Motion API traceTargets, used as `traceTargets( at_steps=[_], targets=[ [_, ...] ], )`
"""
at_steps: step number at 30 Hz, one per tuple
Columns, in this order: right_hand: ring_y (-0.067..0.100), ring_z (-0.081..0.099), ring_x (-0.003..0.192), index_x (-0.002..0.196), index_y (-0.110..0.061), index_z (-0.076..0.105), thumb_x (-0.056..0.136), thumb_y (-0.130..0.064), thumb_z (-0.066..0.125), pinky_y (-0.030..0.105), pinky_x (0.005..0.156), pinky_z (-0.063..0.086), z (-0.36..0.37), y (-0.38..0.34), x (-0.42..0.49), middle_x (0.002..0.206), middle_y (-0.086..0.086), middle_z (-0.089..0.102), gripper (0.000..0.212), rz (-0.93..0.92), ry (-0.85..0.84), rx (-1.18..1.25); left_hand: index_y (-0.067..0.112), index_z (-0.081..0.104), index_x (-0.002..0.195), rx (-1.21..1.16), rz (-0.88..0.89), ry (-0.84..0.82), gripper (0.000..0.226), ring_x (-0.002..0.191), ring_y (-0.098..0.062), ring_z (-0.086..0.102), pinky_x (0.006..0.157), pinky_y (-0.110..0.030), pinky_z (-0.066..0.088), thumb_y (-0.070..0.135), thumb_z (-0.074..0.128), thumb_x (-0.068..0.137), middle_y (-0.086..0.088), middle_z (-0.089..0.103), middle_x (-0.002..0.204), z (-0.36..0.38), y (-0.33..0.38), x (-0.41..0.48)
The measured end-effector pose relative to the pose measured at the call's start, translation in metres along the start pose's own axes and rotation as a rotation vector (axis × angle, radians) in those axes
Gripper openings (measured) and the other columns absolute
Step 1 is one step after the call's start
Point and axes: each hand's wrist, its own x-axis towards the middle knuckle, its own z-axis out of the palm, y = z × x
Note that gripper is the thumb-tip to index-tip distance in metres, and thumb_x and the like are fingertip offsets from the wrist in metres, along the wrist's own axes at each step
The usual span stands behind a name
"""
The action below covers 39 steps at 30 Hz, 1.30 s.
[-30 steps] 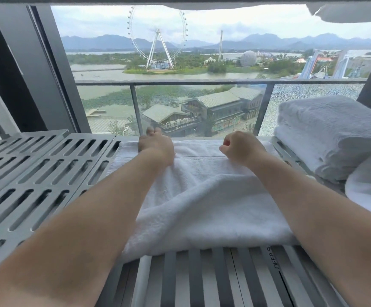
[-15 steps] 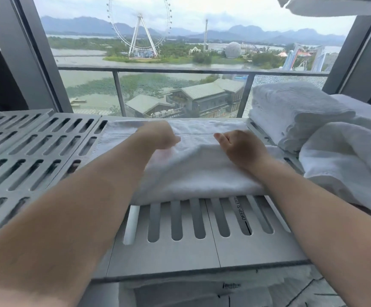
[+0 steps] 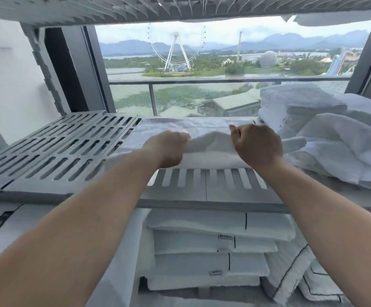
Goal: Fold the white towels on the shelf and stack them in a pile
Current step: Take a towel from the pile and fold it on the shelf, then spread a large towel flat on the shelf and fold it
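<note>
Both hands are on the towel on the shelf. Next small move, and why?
Probably lower the gripped fold of the towel onto its flat far part and smooth it: the left hand and right hand both grip a raised ridge, which is not yet lying flat on the shelf.

Overcast daylight came through the window (image 3: 213, 89), backlighting the shelf (image 3: 69, 140). Shadows were soft. Frame edges bowed, near foreground was smeared.

Two hands were recorded: left hand (image 3: 169, 149), right hand (image 3: 255, 145). One towel (image 3: 209, 145) was gripped between them. Four folded linens (image 3: 213, 247) were stacked below.
</note>
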Motion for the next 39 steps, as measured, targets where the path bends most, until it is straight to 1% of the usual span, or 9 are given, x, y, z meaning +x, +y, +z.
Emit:
traceTargets(
  at_steps=[5,9,12,15,19,25,28,34,39],
  targets=[
    [0.024,0.043,0.055,0.066,-0.014,0.066,0.098,-0.042,0.043,0.029,0.056,0.035,-0.027,-0.002,-0.039,0.053,0.000,0.041,0.049,-0.008,-0.057,-0.035,0.029,0.052,0.094,0.120,-0.095,0.048,0.023,0.089,-0.025,0.058,0.068,-0.037,0.046,0.008,0.047,0.084,0.002,0.061,0.095,0.007,-0.005,-0.046],
    [0.027,0.053,0.059,0.064,-0.017,0.061,0.097,-0.041,0.045,0.029,0.057,0.034,-0.040,0.001,-0.067,0.059,0.005,0.054,0.044,-0.017,-0.143,-0.066,0.023,0.057,0.106,0.258,-0.130,0.185,0.017,0.099,-0.028,0.058,0.077,-0.039,0.042,0.021,0.053,0.090,-0.004,0.060,0.105,0.020,-0.015,-0.072],
    [0.031,0.061,0.077,0.074,-0.016,0.064,0.097,-0.041,0.045,0.031,0.062,0.038,-0.044,0.001,-0.082,0.079,0.010,0.068,0.040,0.000,-0.294,-0.070,0.021,0.059,0.114,0.279,-0.193,0.182,0.024,0.108,-0.030,0.056,0.089,-0.043,0.041,0.026,0.055,0.090,-0.007,0.058,0.112,0.022,-0.027,-0.085],
    [0.033,0.062,0.091,0.076,-0.018,0.062,0.099,-0.043,0.040,0.033,0.067,0.040,-0.052,0.000,-0.091,0.092,0.014,0.069,0.041,0.109,-0.373,0.020,0.023,0.062,0.113,0.263,-0.190,0.167,0.025,0.106,-0.030,0.057,0.087,-0.042,0.042,0.029,0.058,0.089,-0.005,0.058,0.112,0.022,-0.038,-0.097],
    [0.031,0.060,0.094,0.082,-0.016,0.065,0.101,-0.048,0.035,0.034,0.071,0.043,-0.064,-0.018,-0.102,0.093,0.013,0.066,0.048,0.066,-0.366,-0.002,0.024,0.063,0.108,0.177,-0.119,0.202,0.021,0.105,-0.028,0.055,0.081,-0.039,0.042,0.029,0.065,0.087,-0.003,0.053,0.112,0.024,-0.048,-0.119],
    [0.032,0.058,0.094,0.099,-0.014,0.062,0.099,-0.035,0.043,0.039,0.080,0.046,-0.065,-0.062,-0.133,0.102,0.010,0.063,0.029,0.018,-0.307,0.032,0.024,0.060,0.095,0.153,-0.007,0.333,0.007,0.090,-0.024,0.061,0.069,-0.036,0.052,0.026,0.061,0.088,0.003,0.061,0.095,0.045,-0.054,-0.159],
    [0.032,0.059,0.089,0.095,-0.013,0.061,0.094,-0.028,0.050,0.039,0.078,0.046,-0.067,-0.071,-0.143,0.096,0.010,0.065,0.018,0.068,-0.224,-0.012,0.023,0.060,0.097,0.112,0.007,0.313,0.012,0.095,-0.023,0.059,0.073,-0.041,0.056,0.034,0.059,0.092,0.003,0.059,0.099,0.050,-0.058,-0.167],
    [0.032,0.057,0.097,0.100,-0.017,0.060,0.087,-0.021,0.054,0.039,0.085,0.045,-0.075,-0.082,-0.142,0.102,0.009,0.061,0.015,0.153,-0.344,-0.010,0.021,0.072,0.096,0.085,-0.019,0.237,0.047,0.107,-0.022,0.053,0.078,-0.037,0.044,0.054,0.038,0.098,0.001,0.055,0.113,0.051,-0.052,-0.167],
    [0.031,0.058,0.093,0.095,-0.015,0.064,0.094,-0.031,0.050,0.037,0.078,0.048,-0.073,-0.079,-0.135,0.097,0.010,0.064,0.022,0.206,-0.328,-0.006,0.022,0.054,0.072,-0.027,-0.041,0.329,0.045,0.084,-0.026,0.059,0.066,-0.033,0.039,0.047,0.032,0.103,-0.002,0.065,0.092,0.036,-0.054,-0.151]
  ],
)
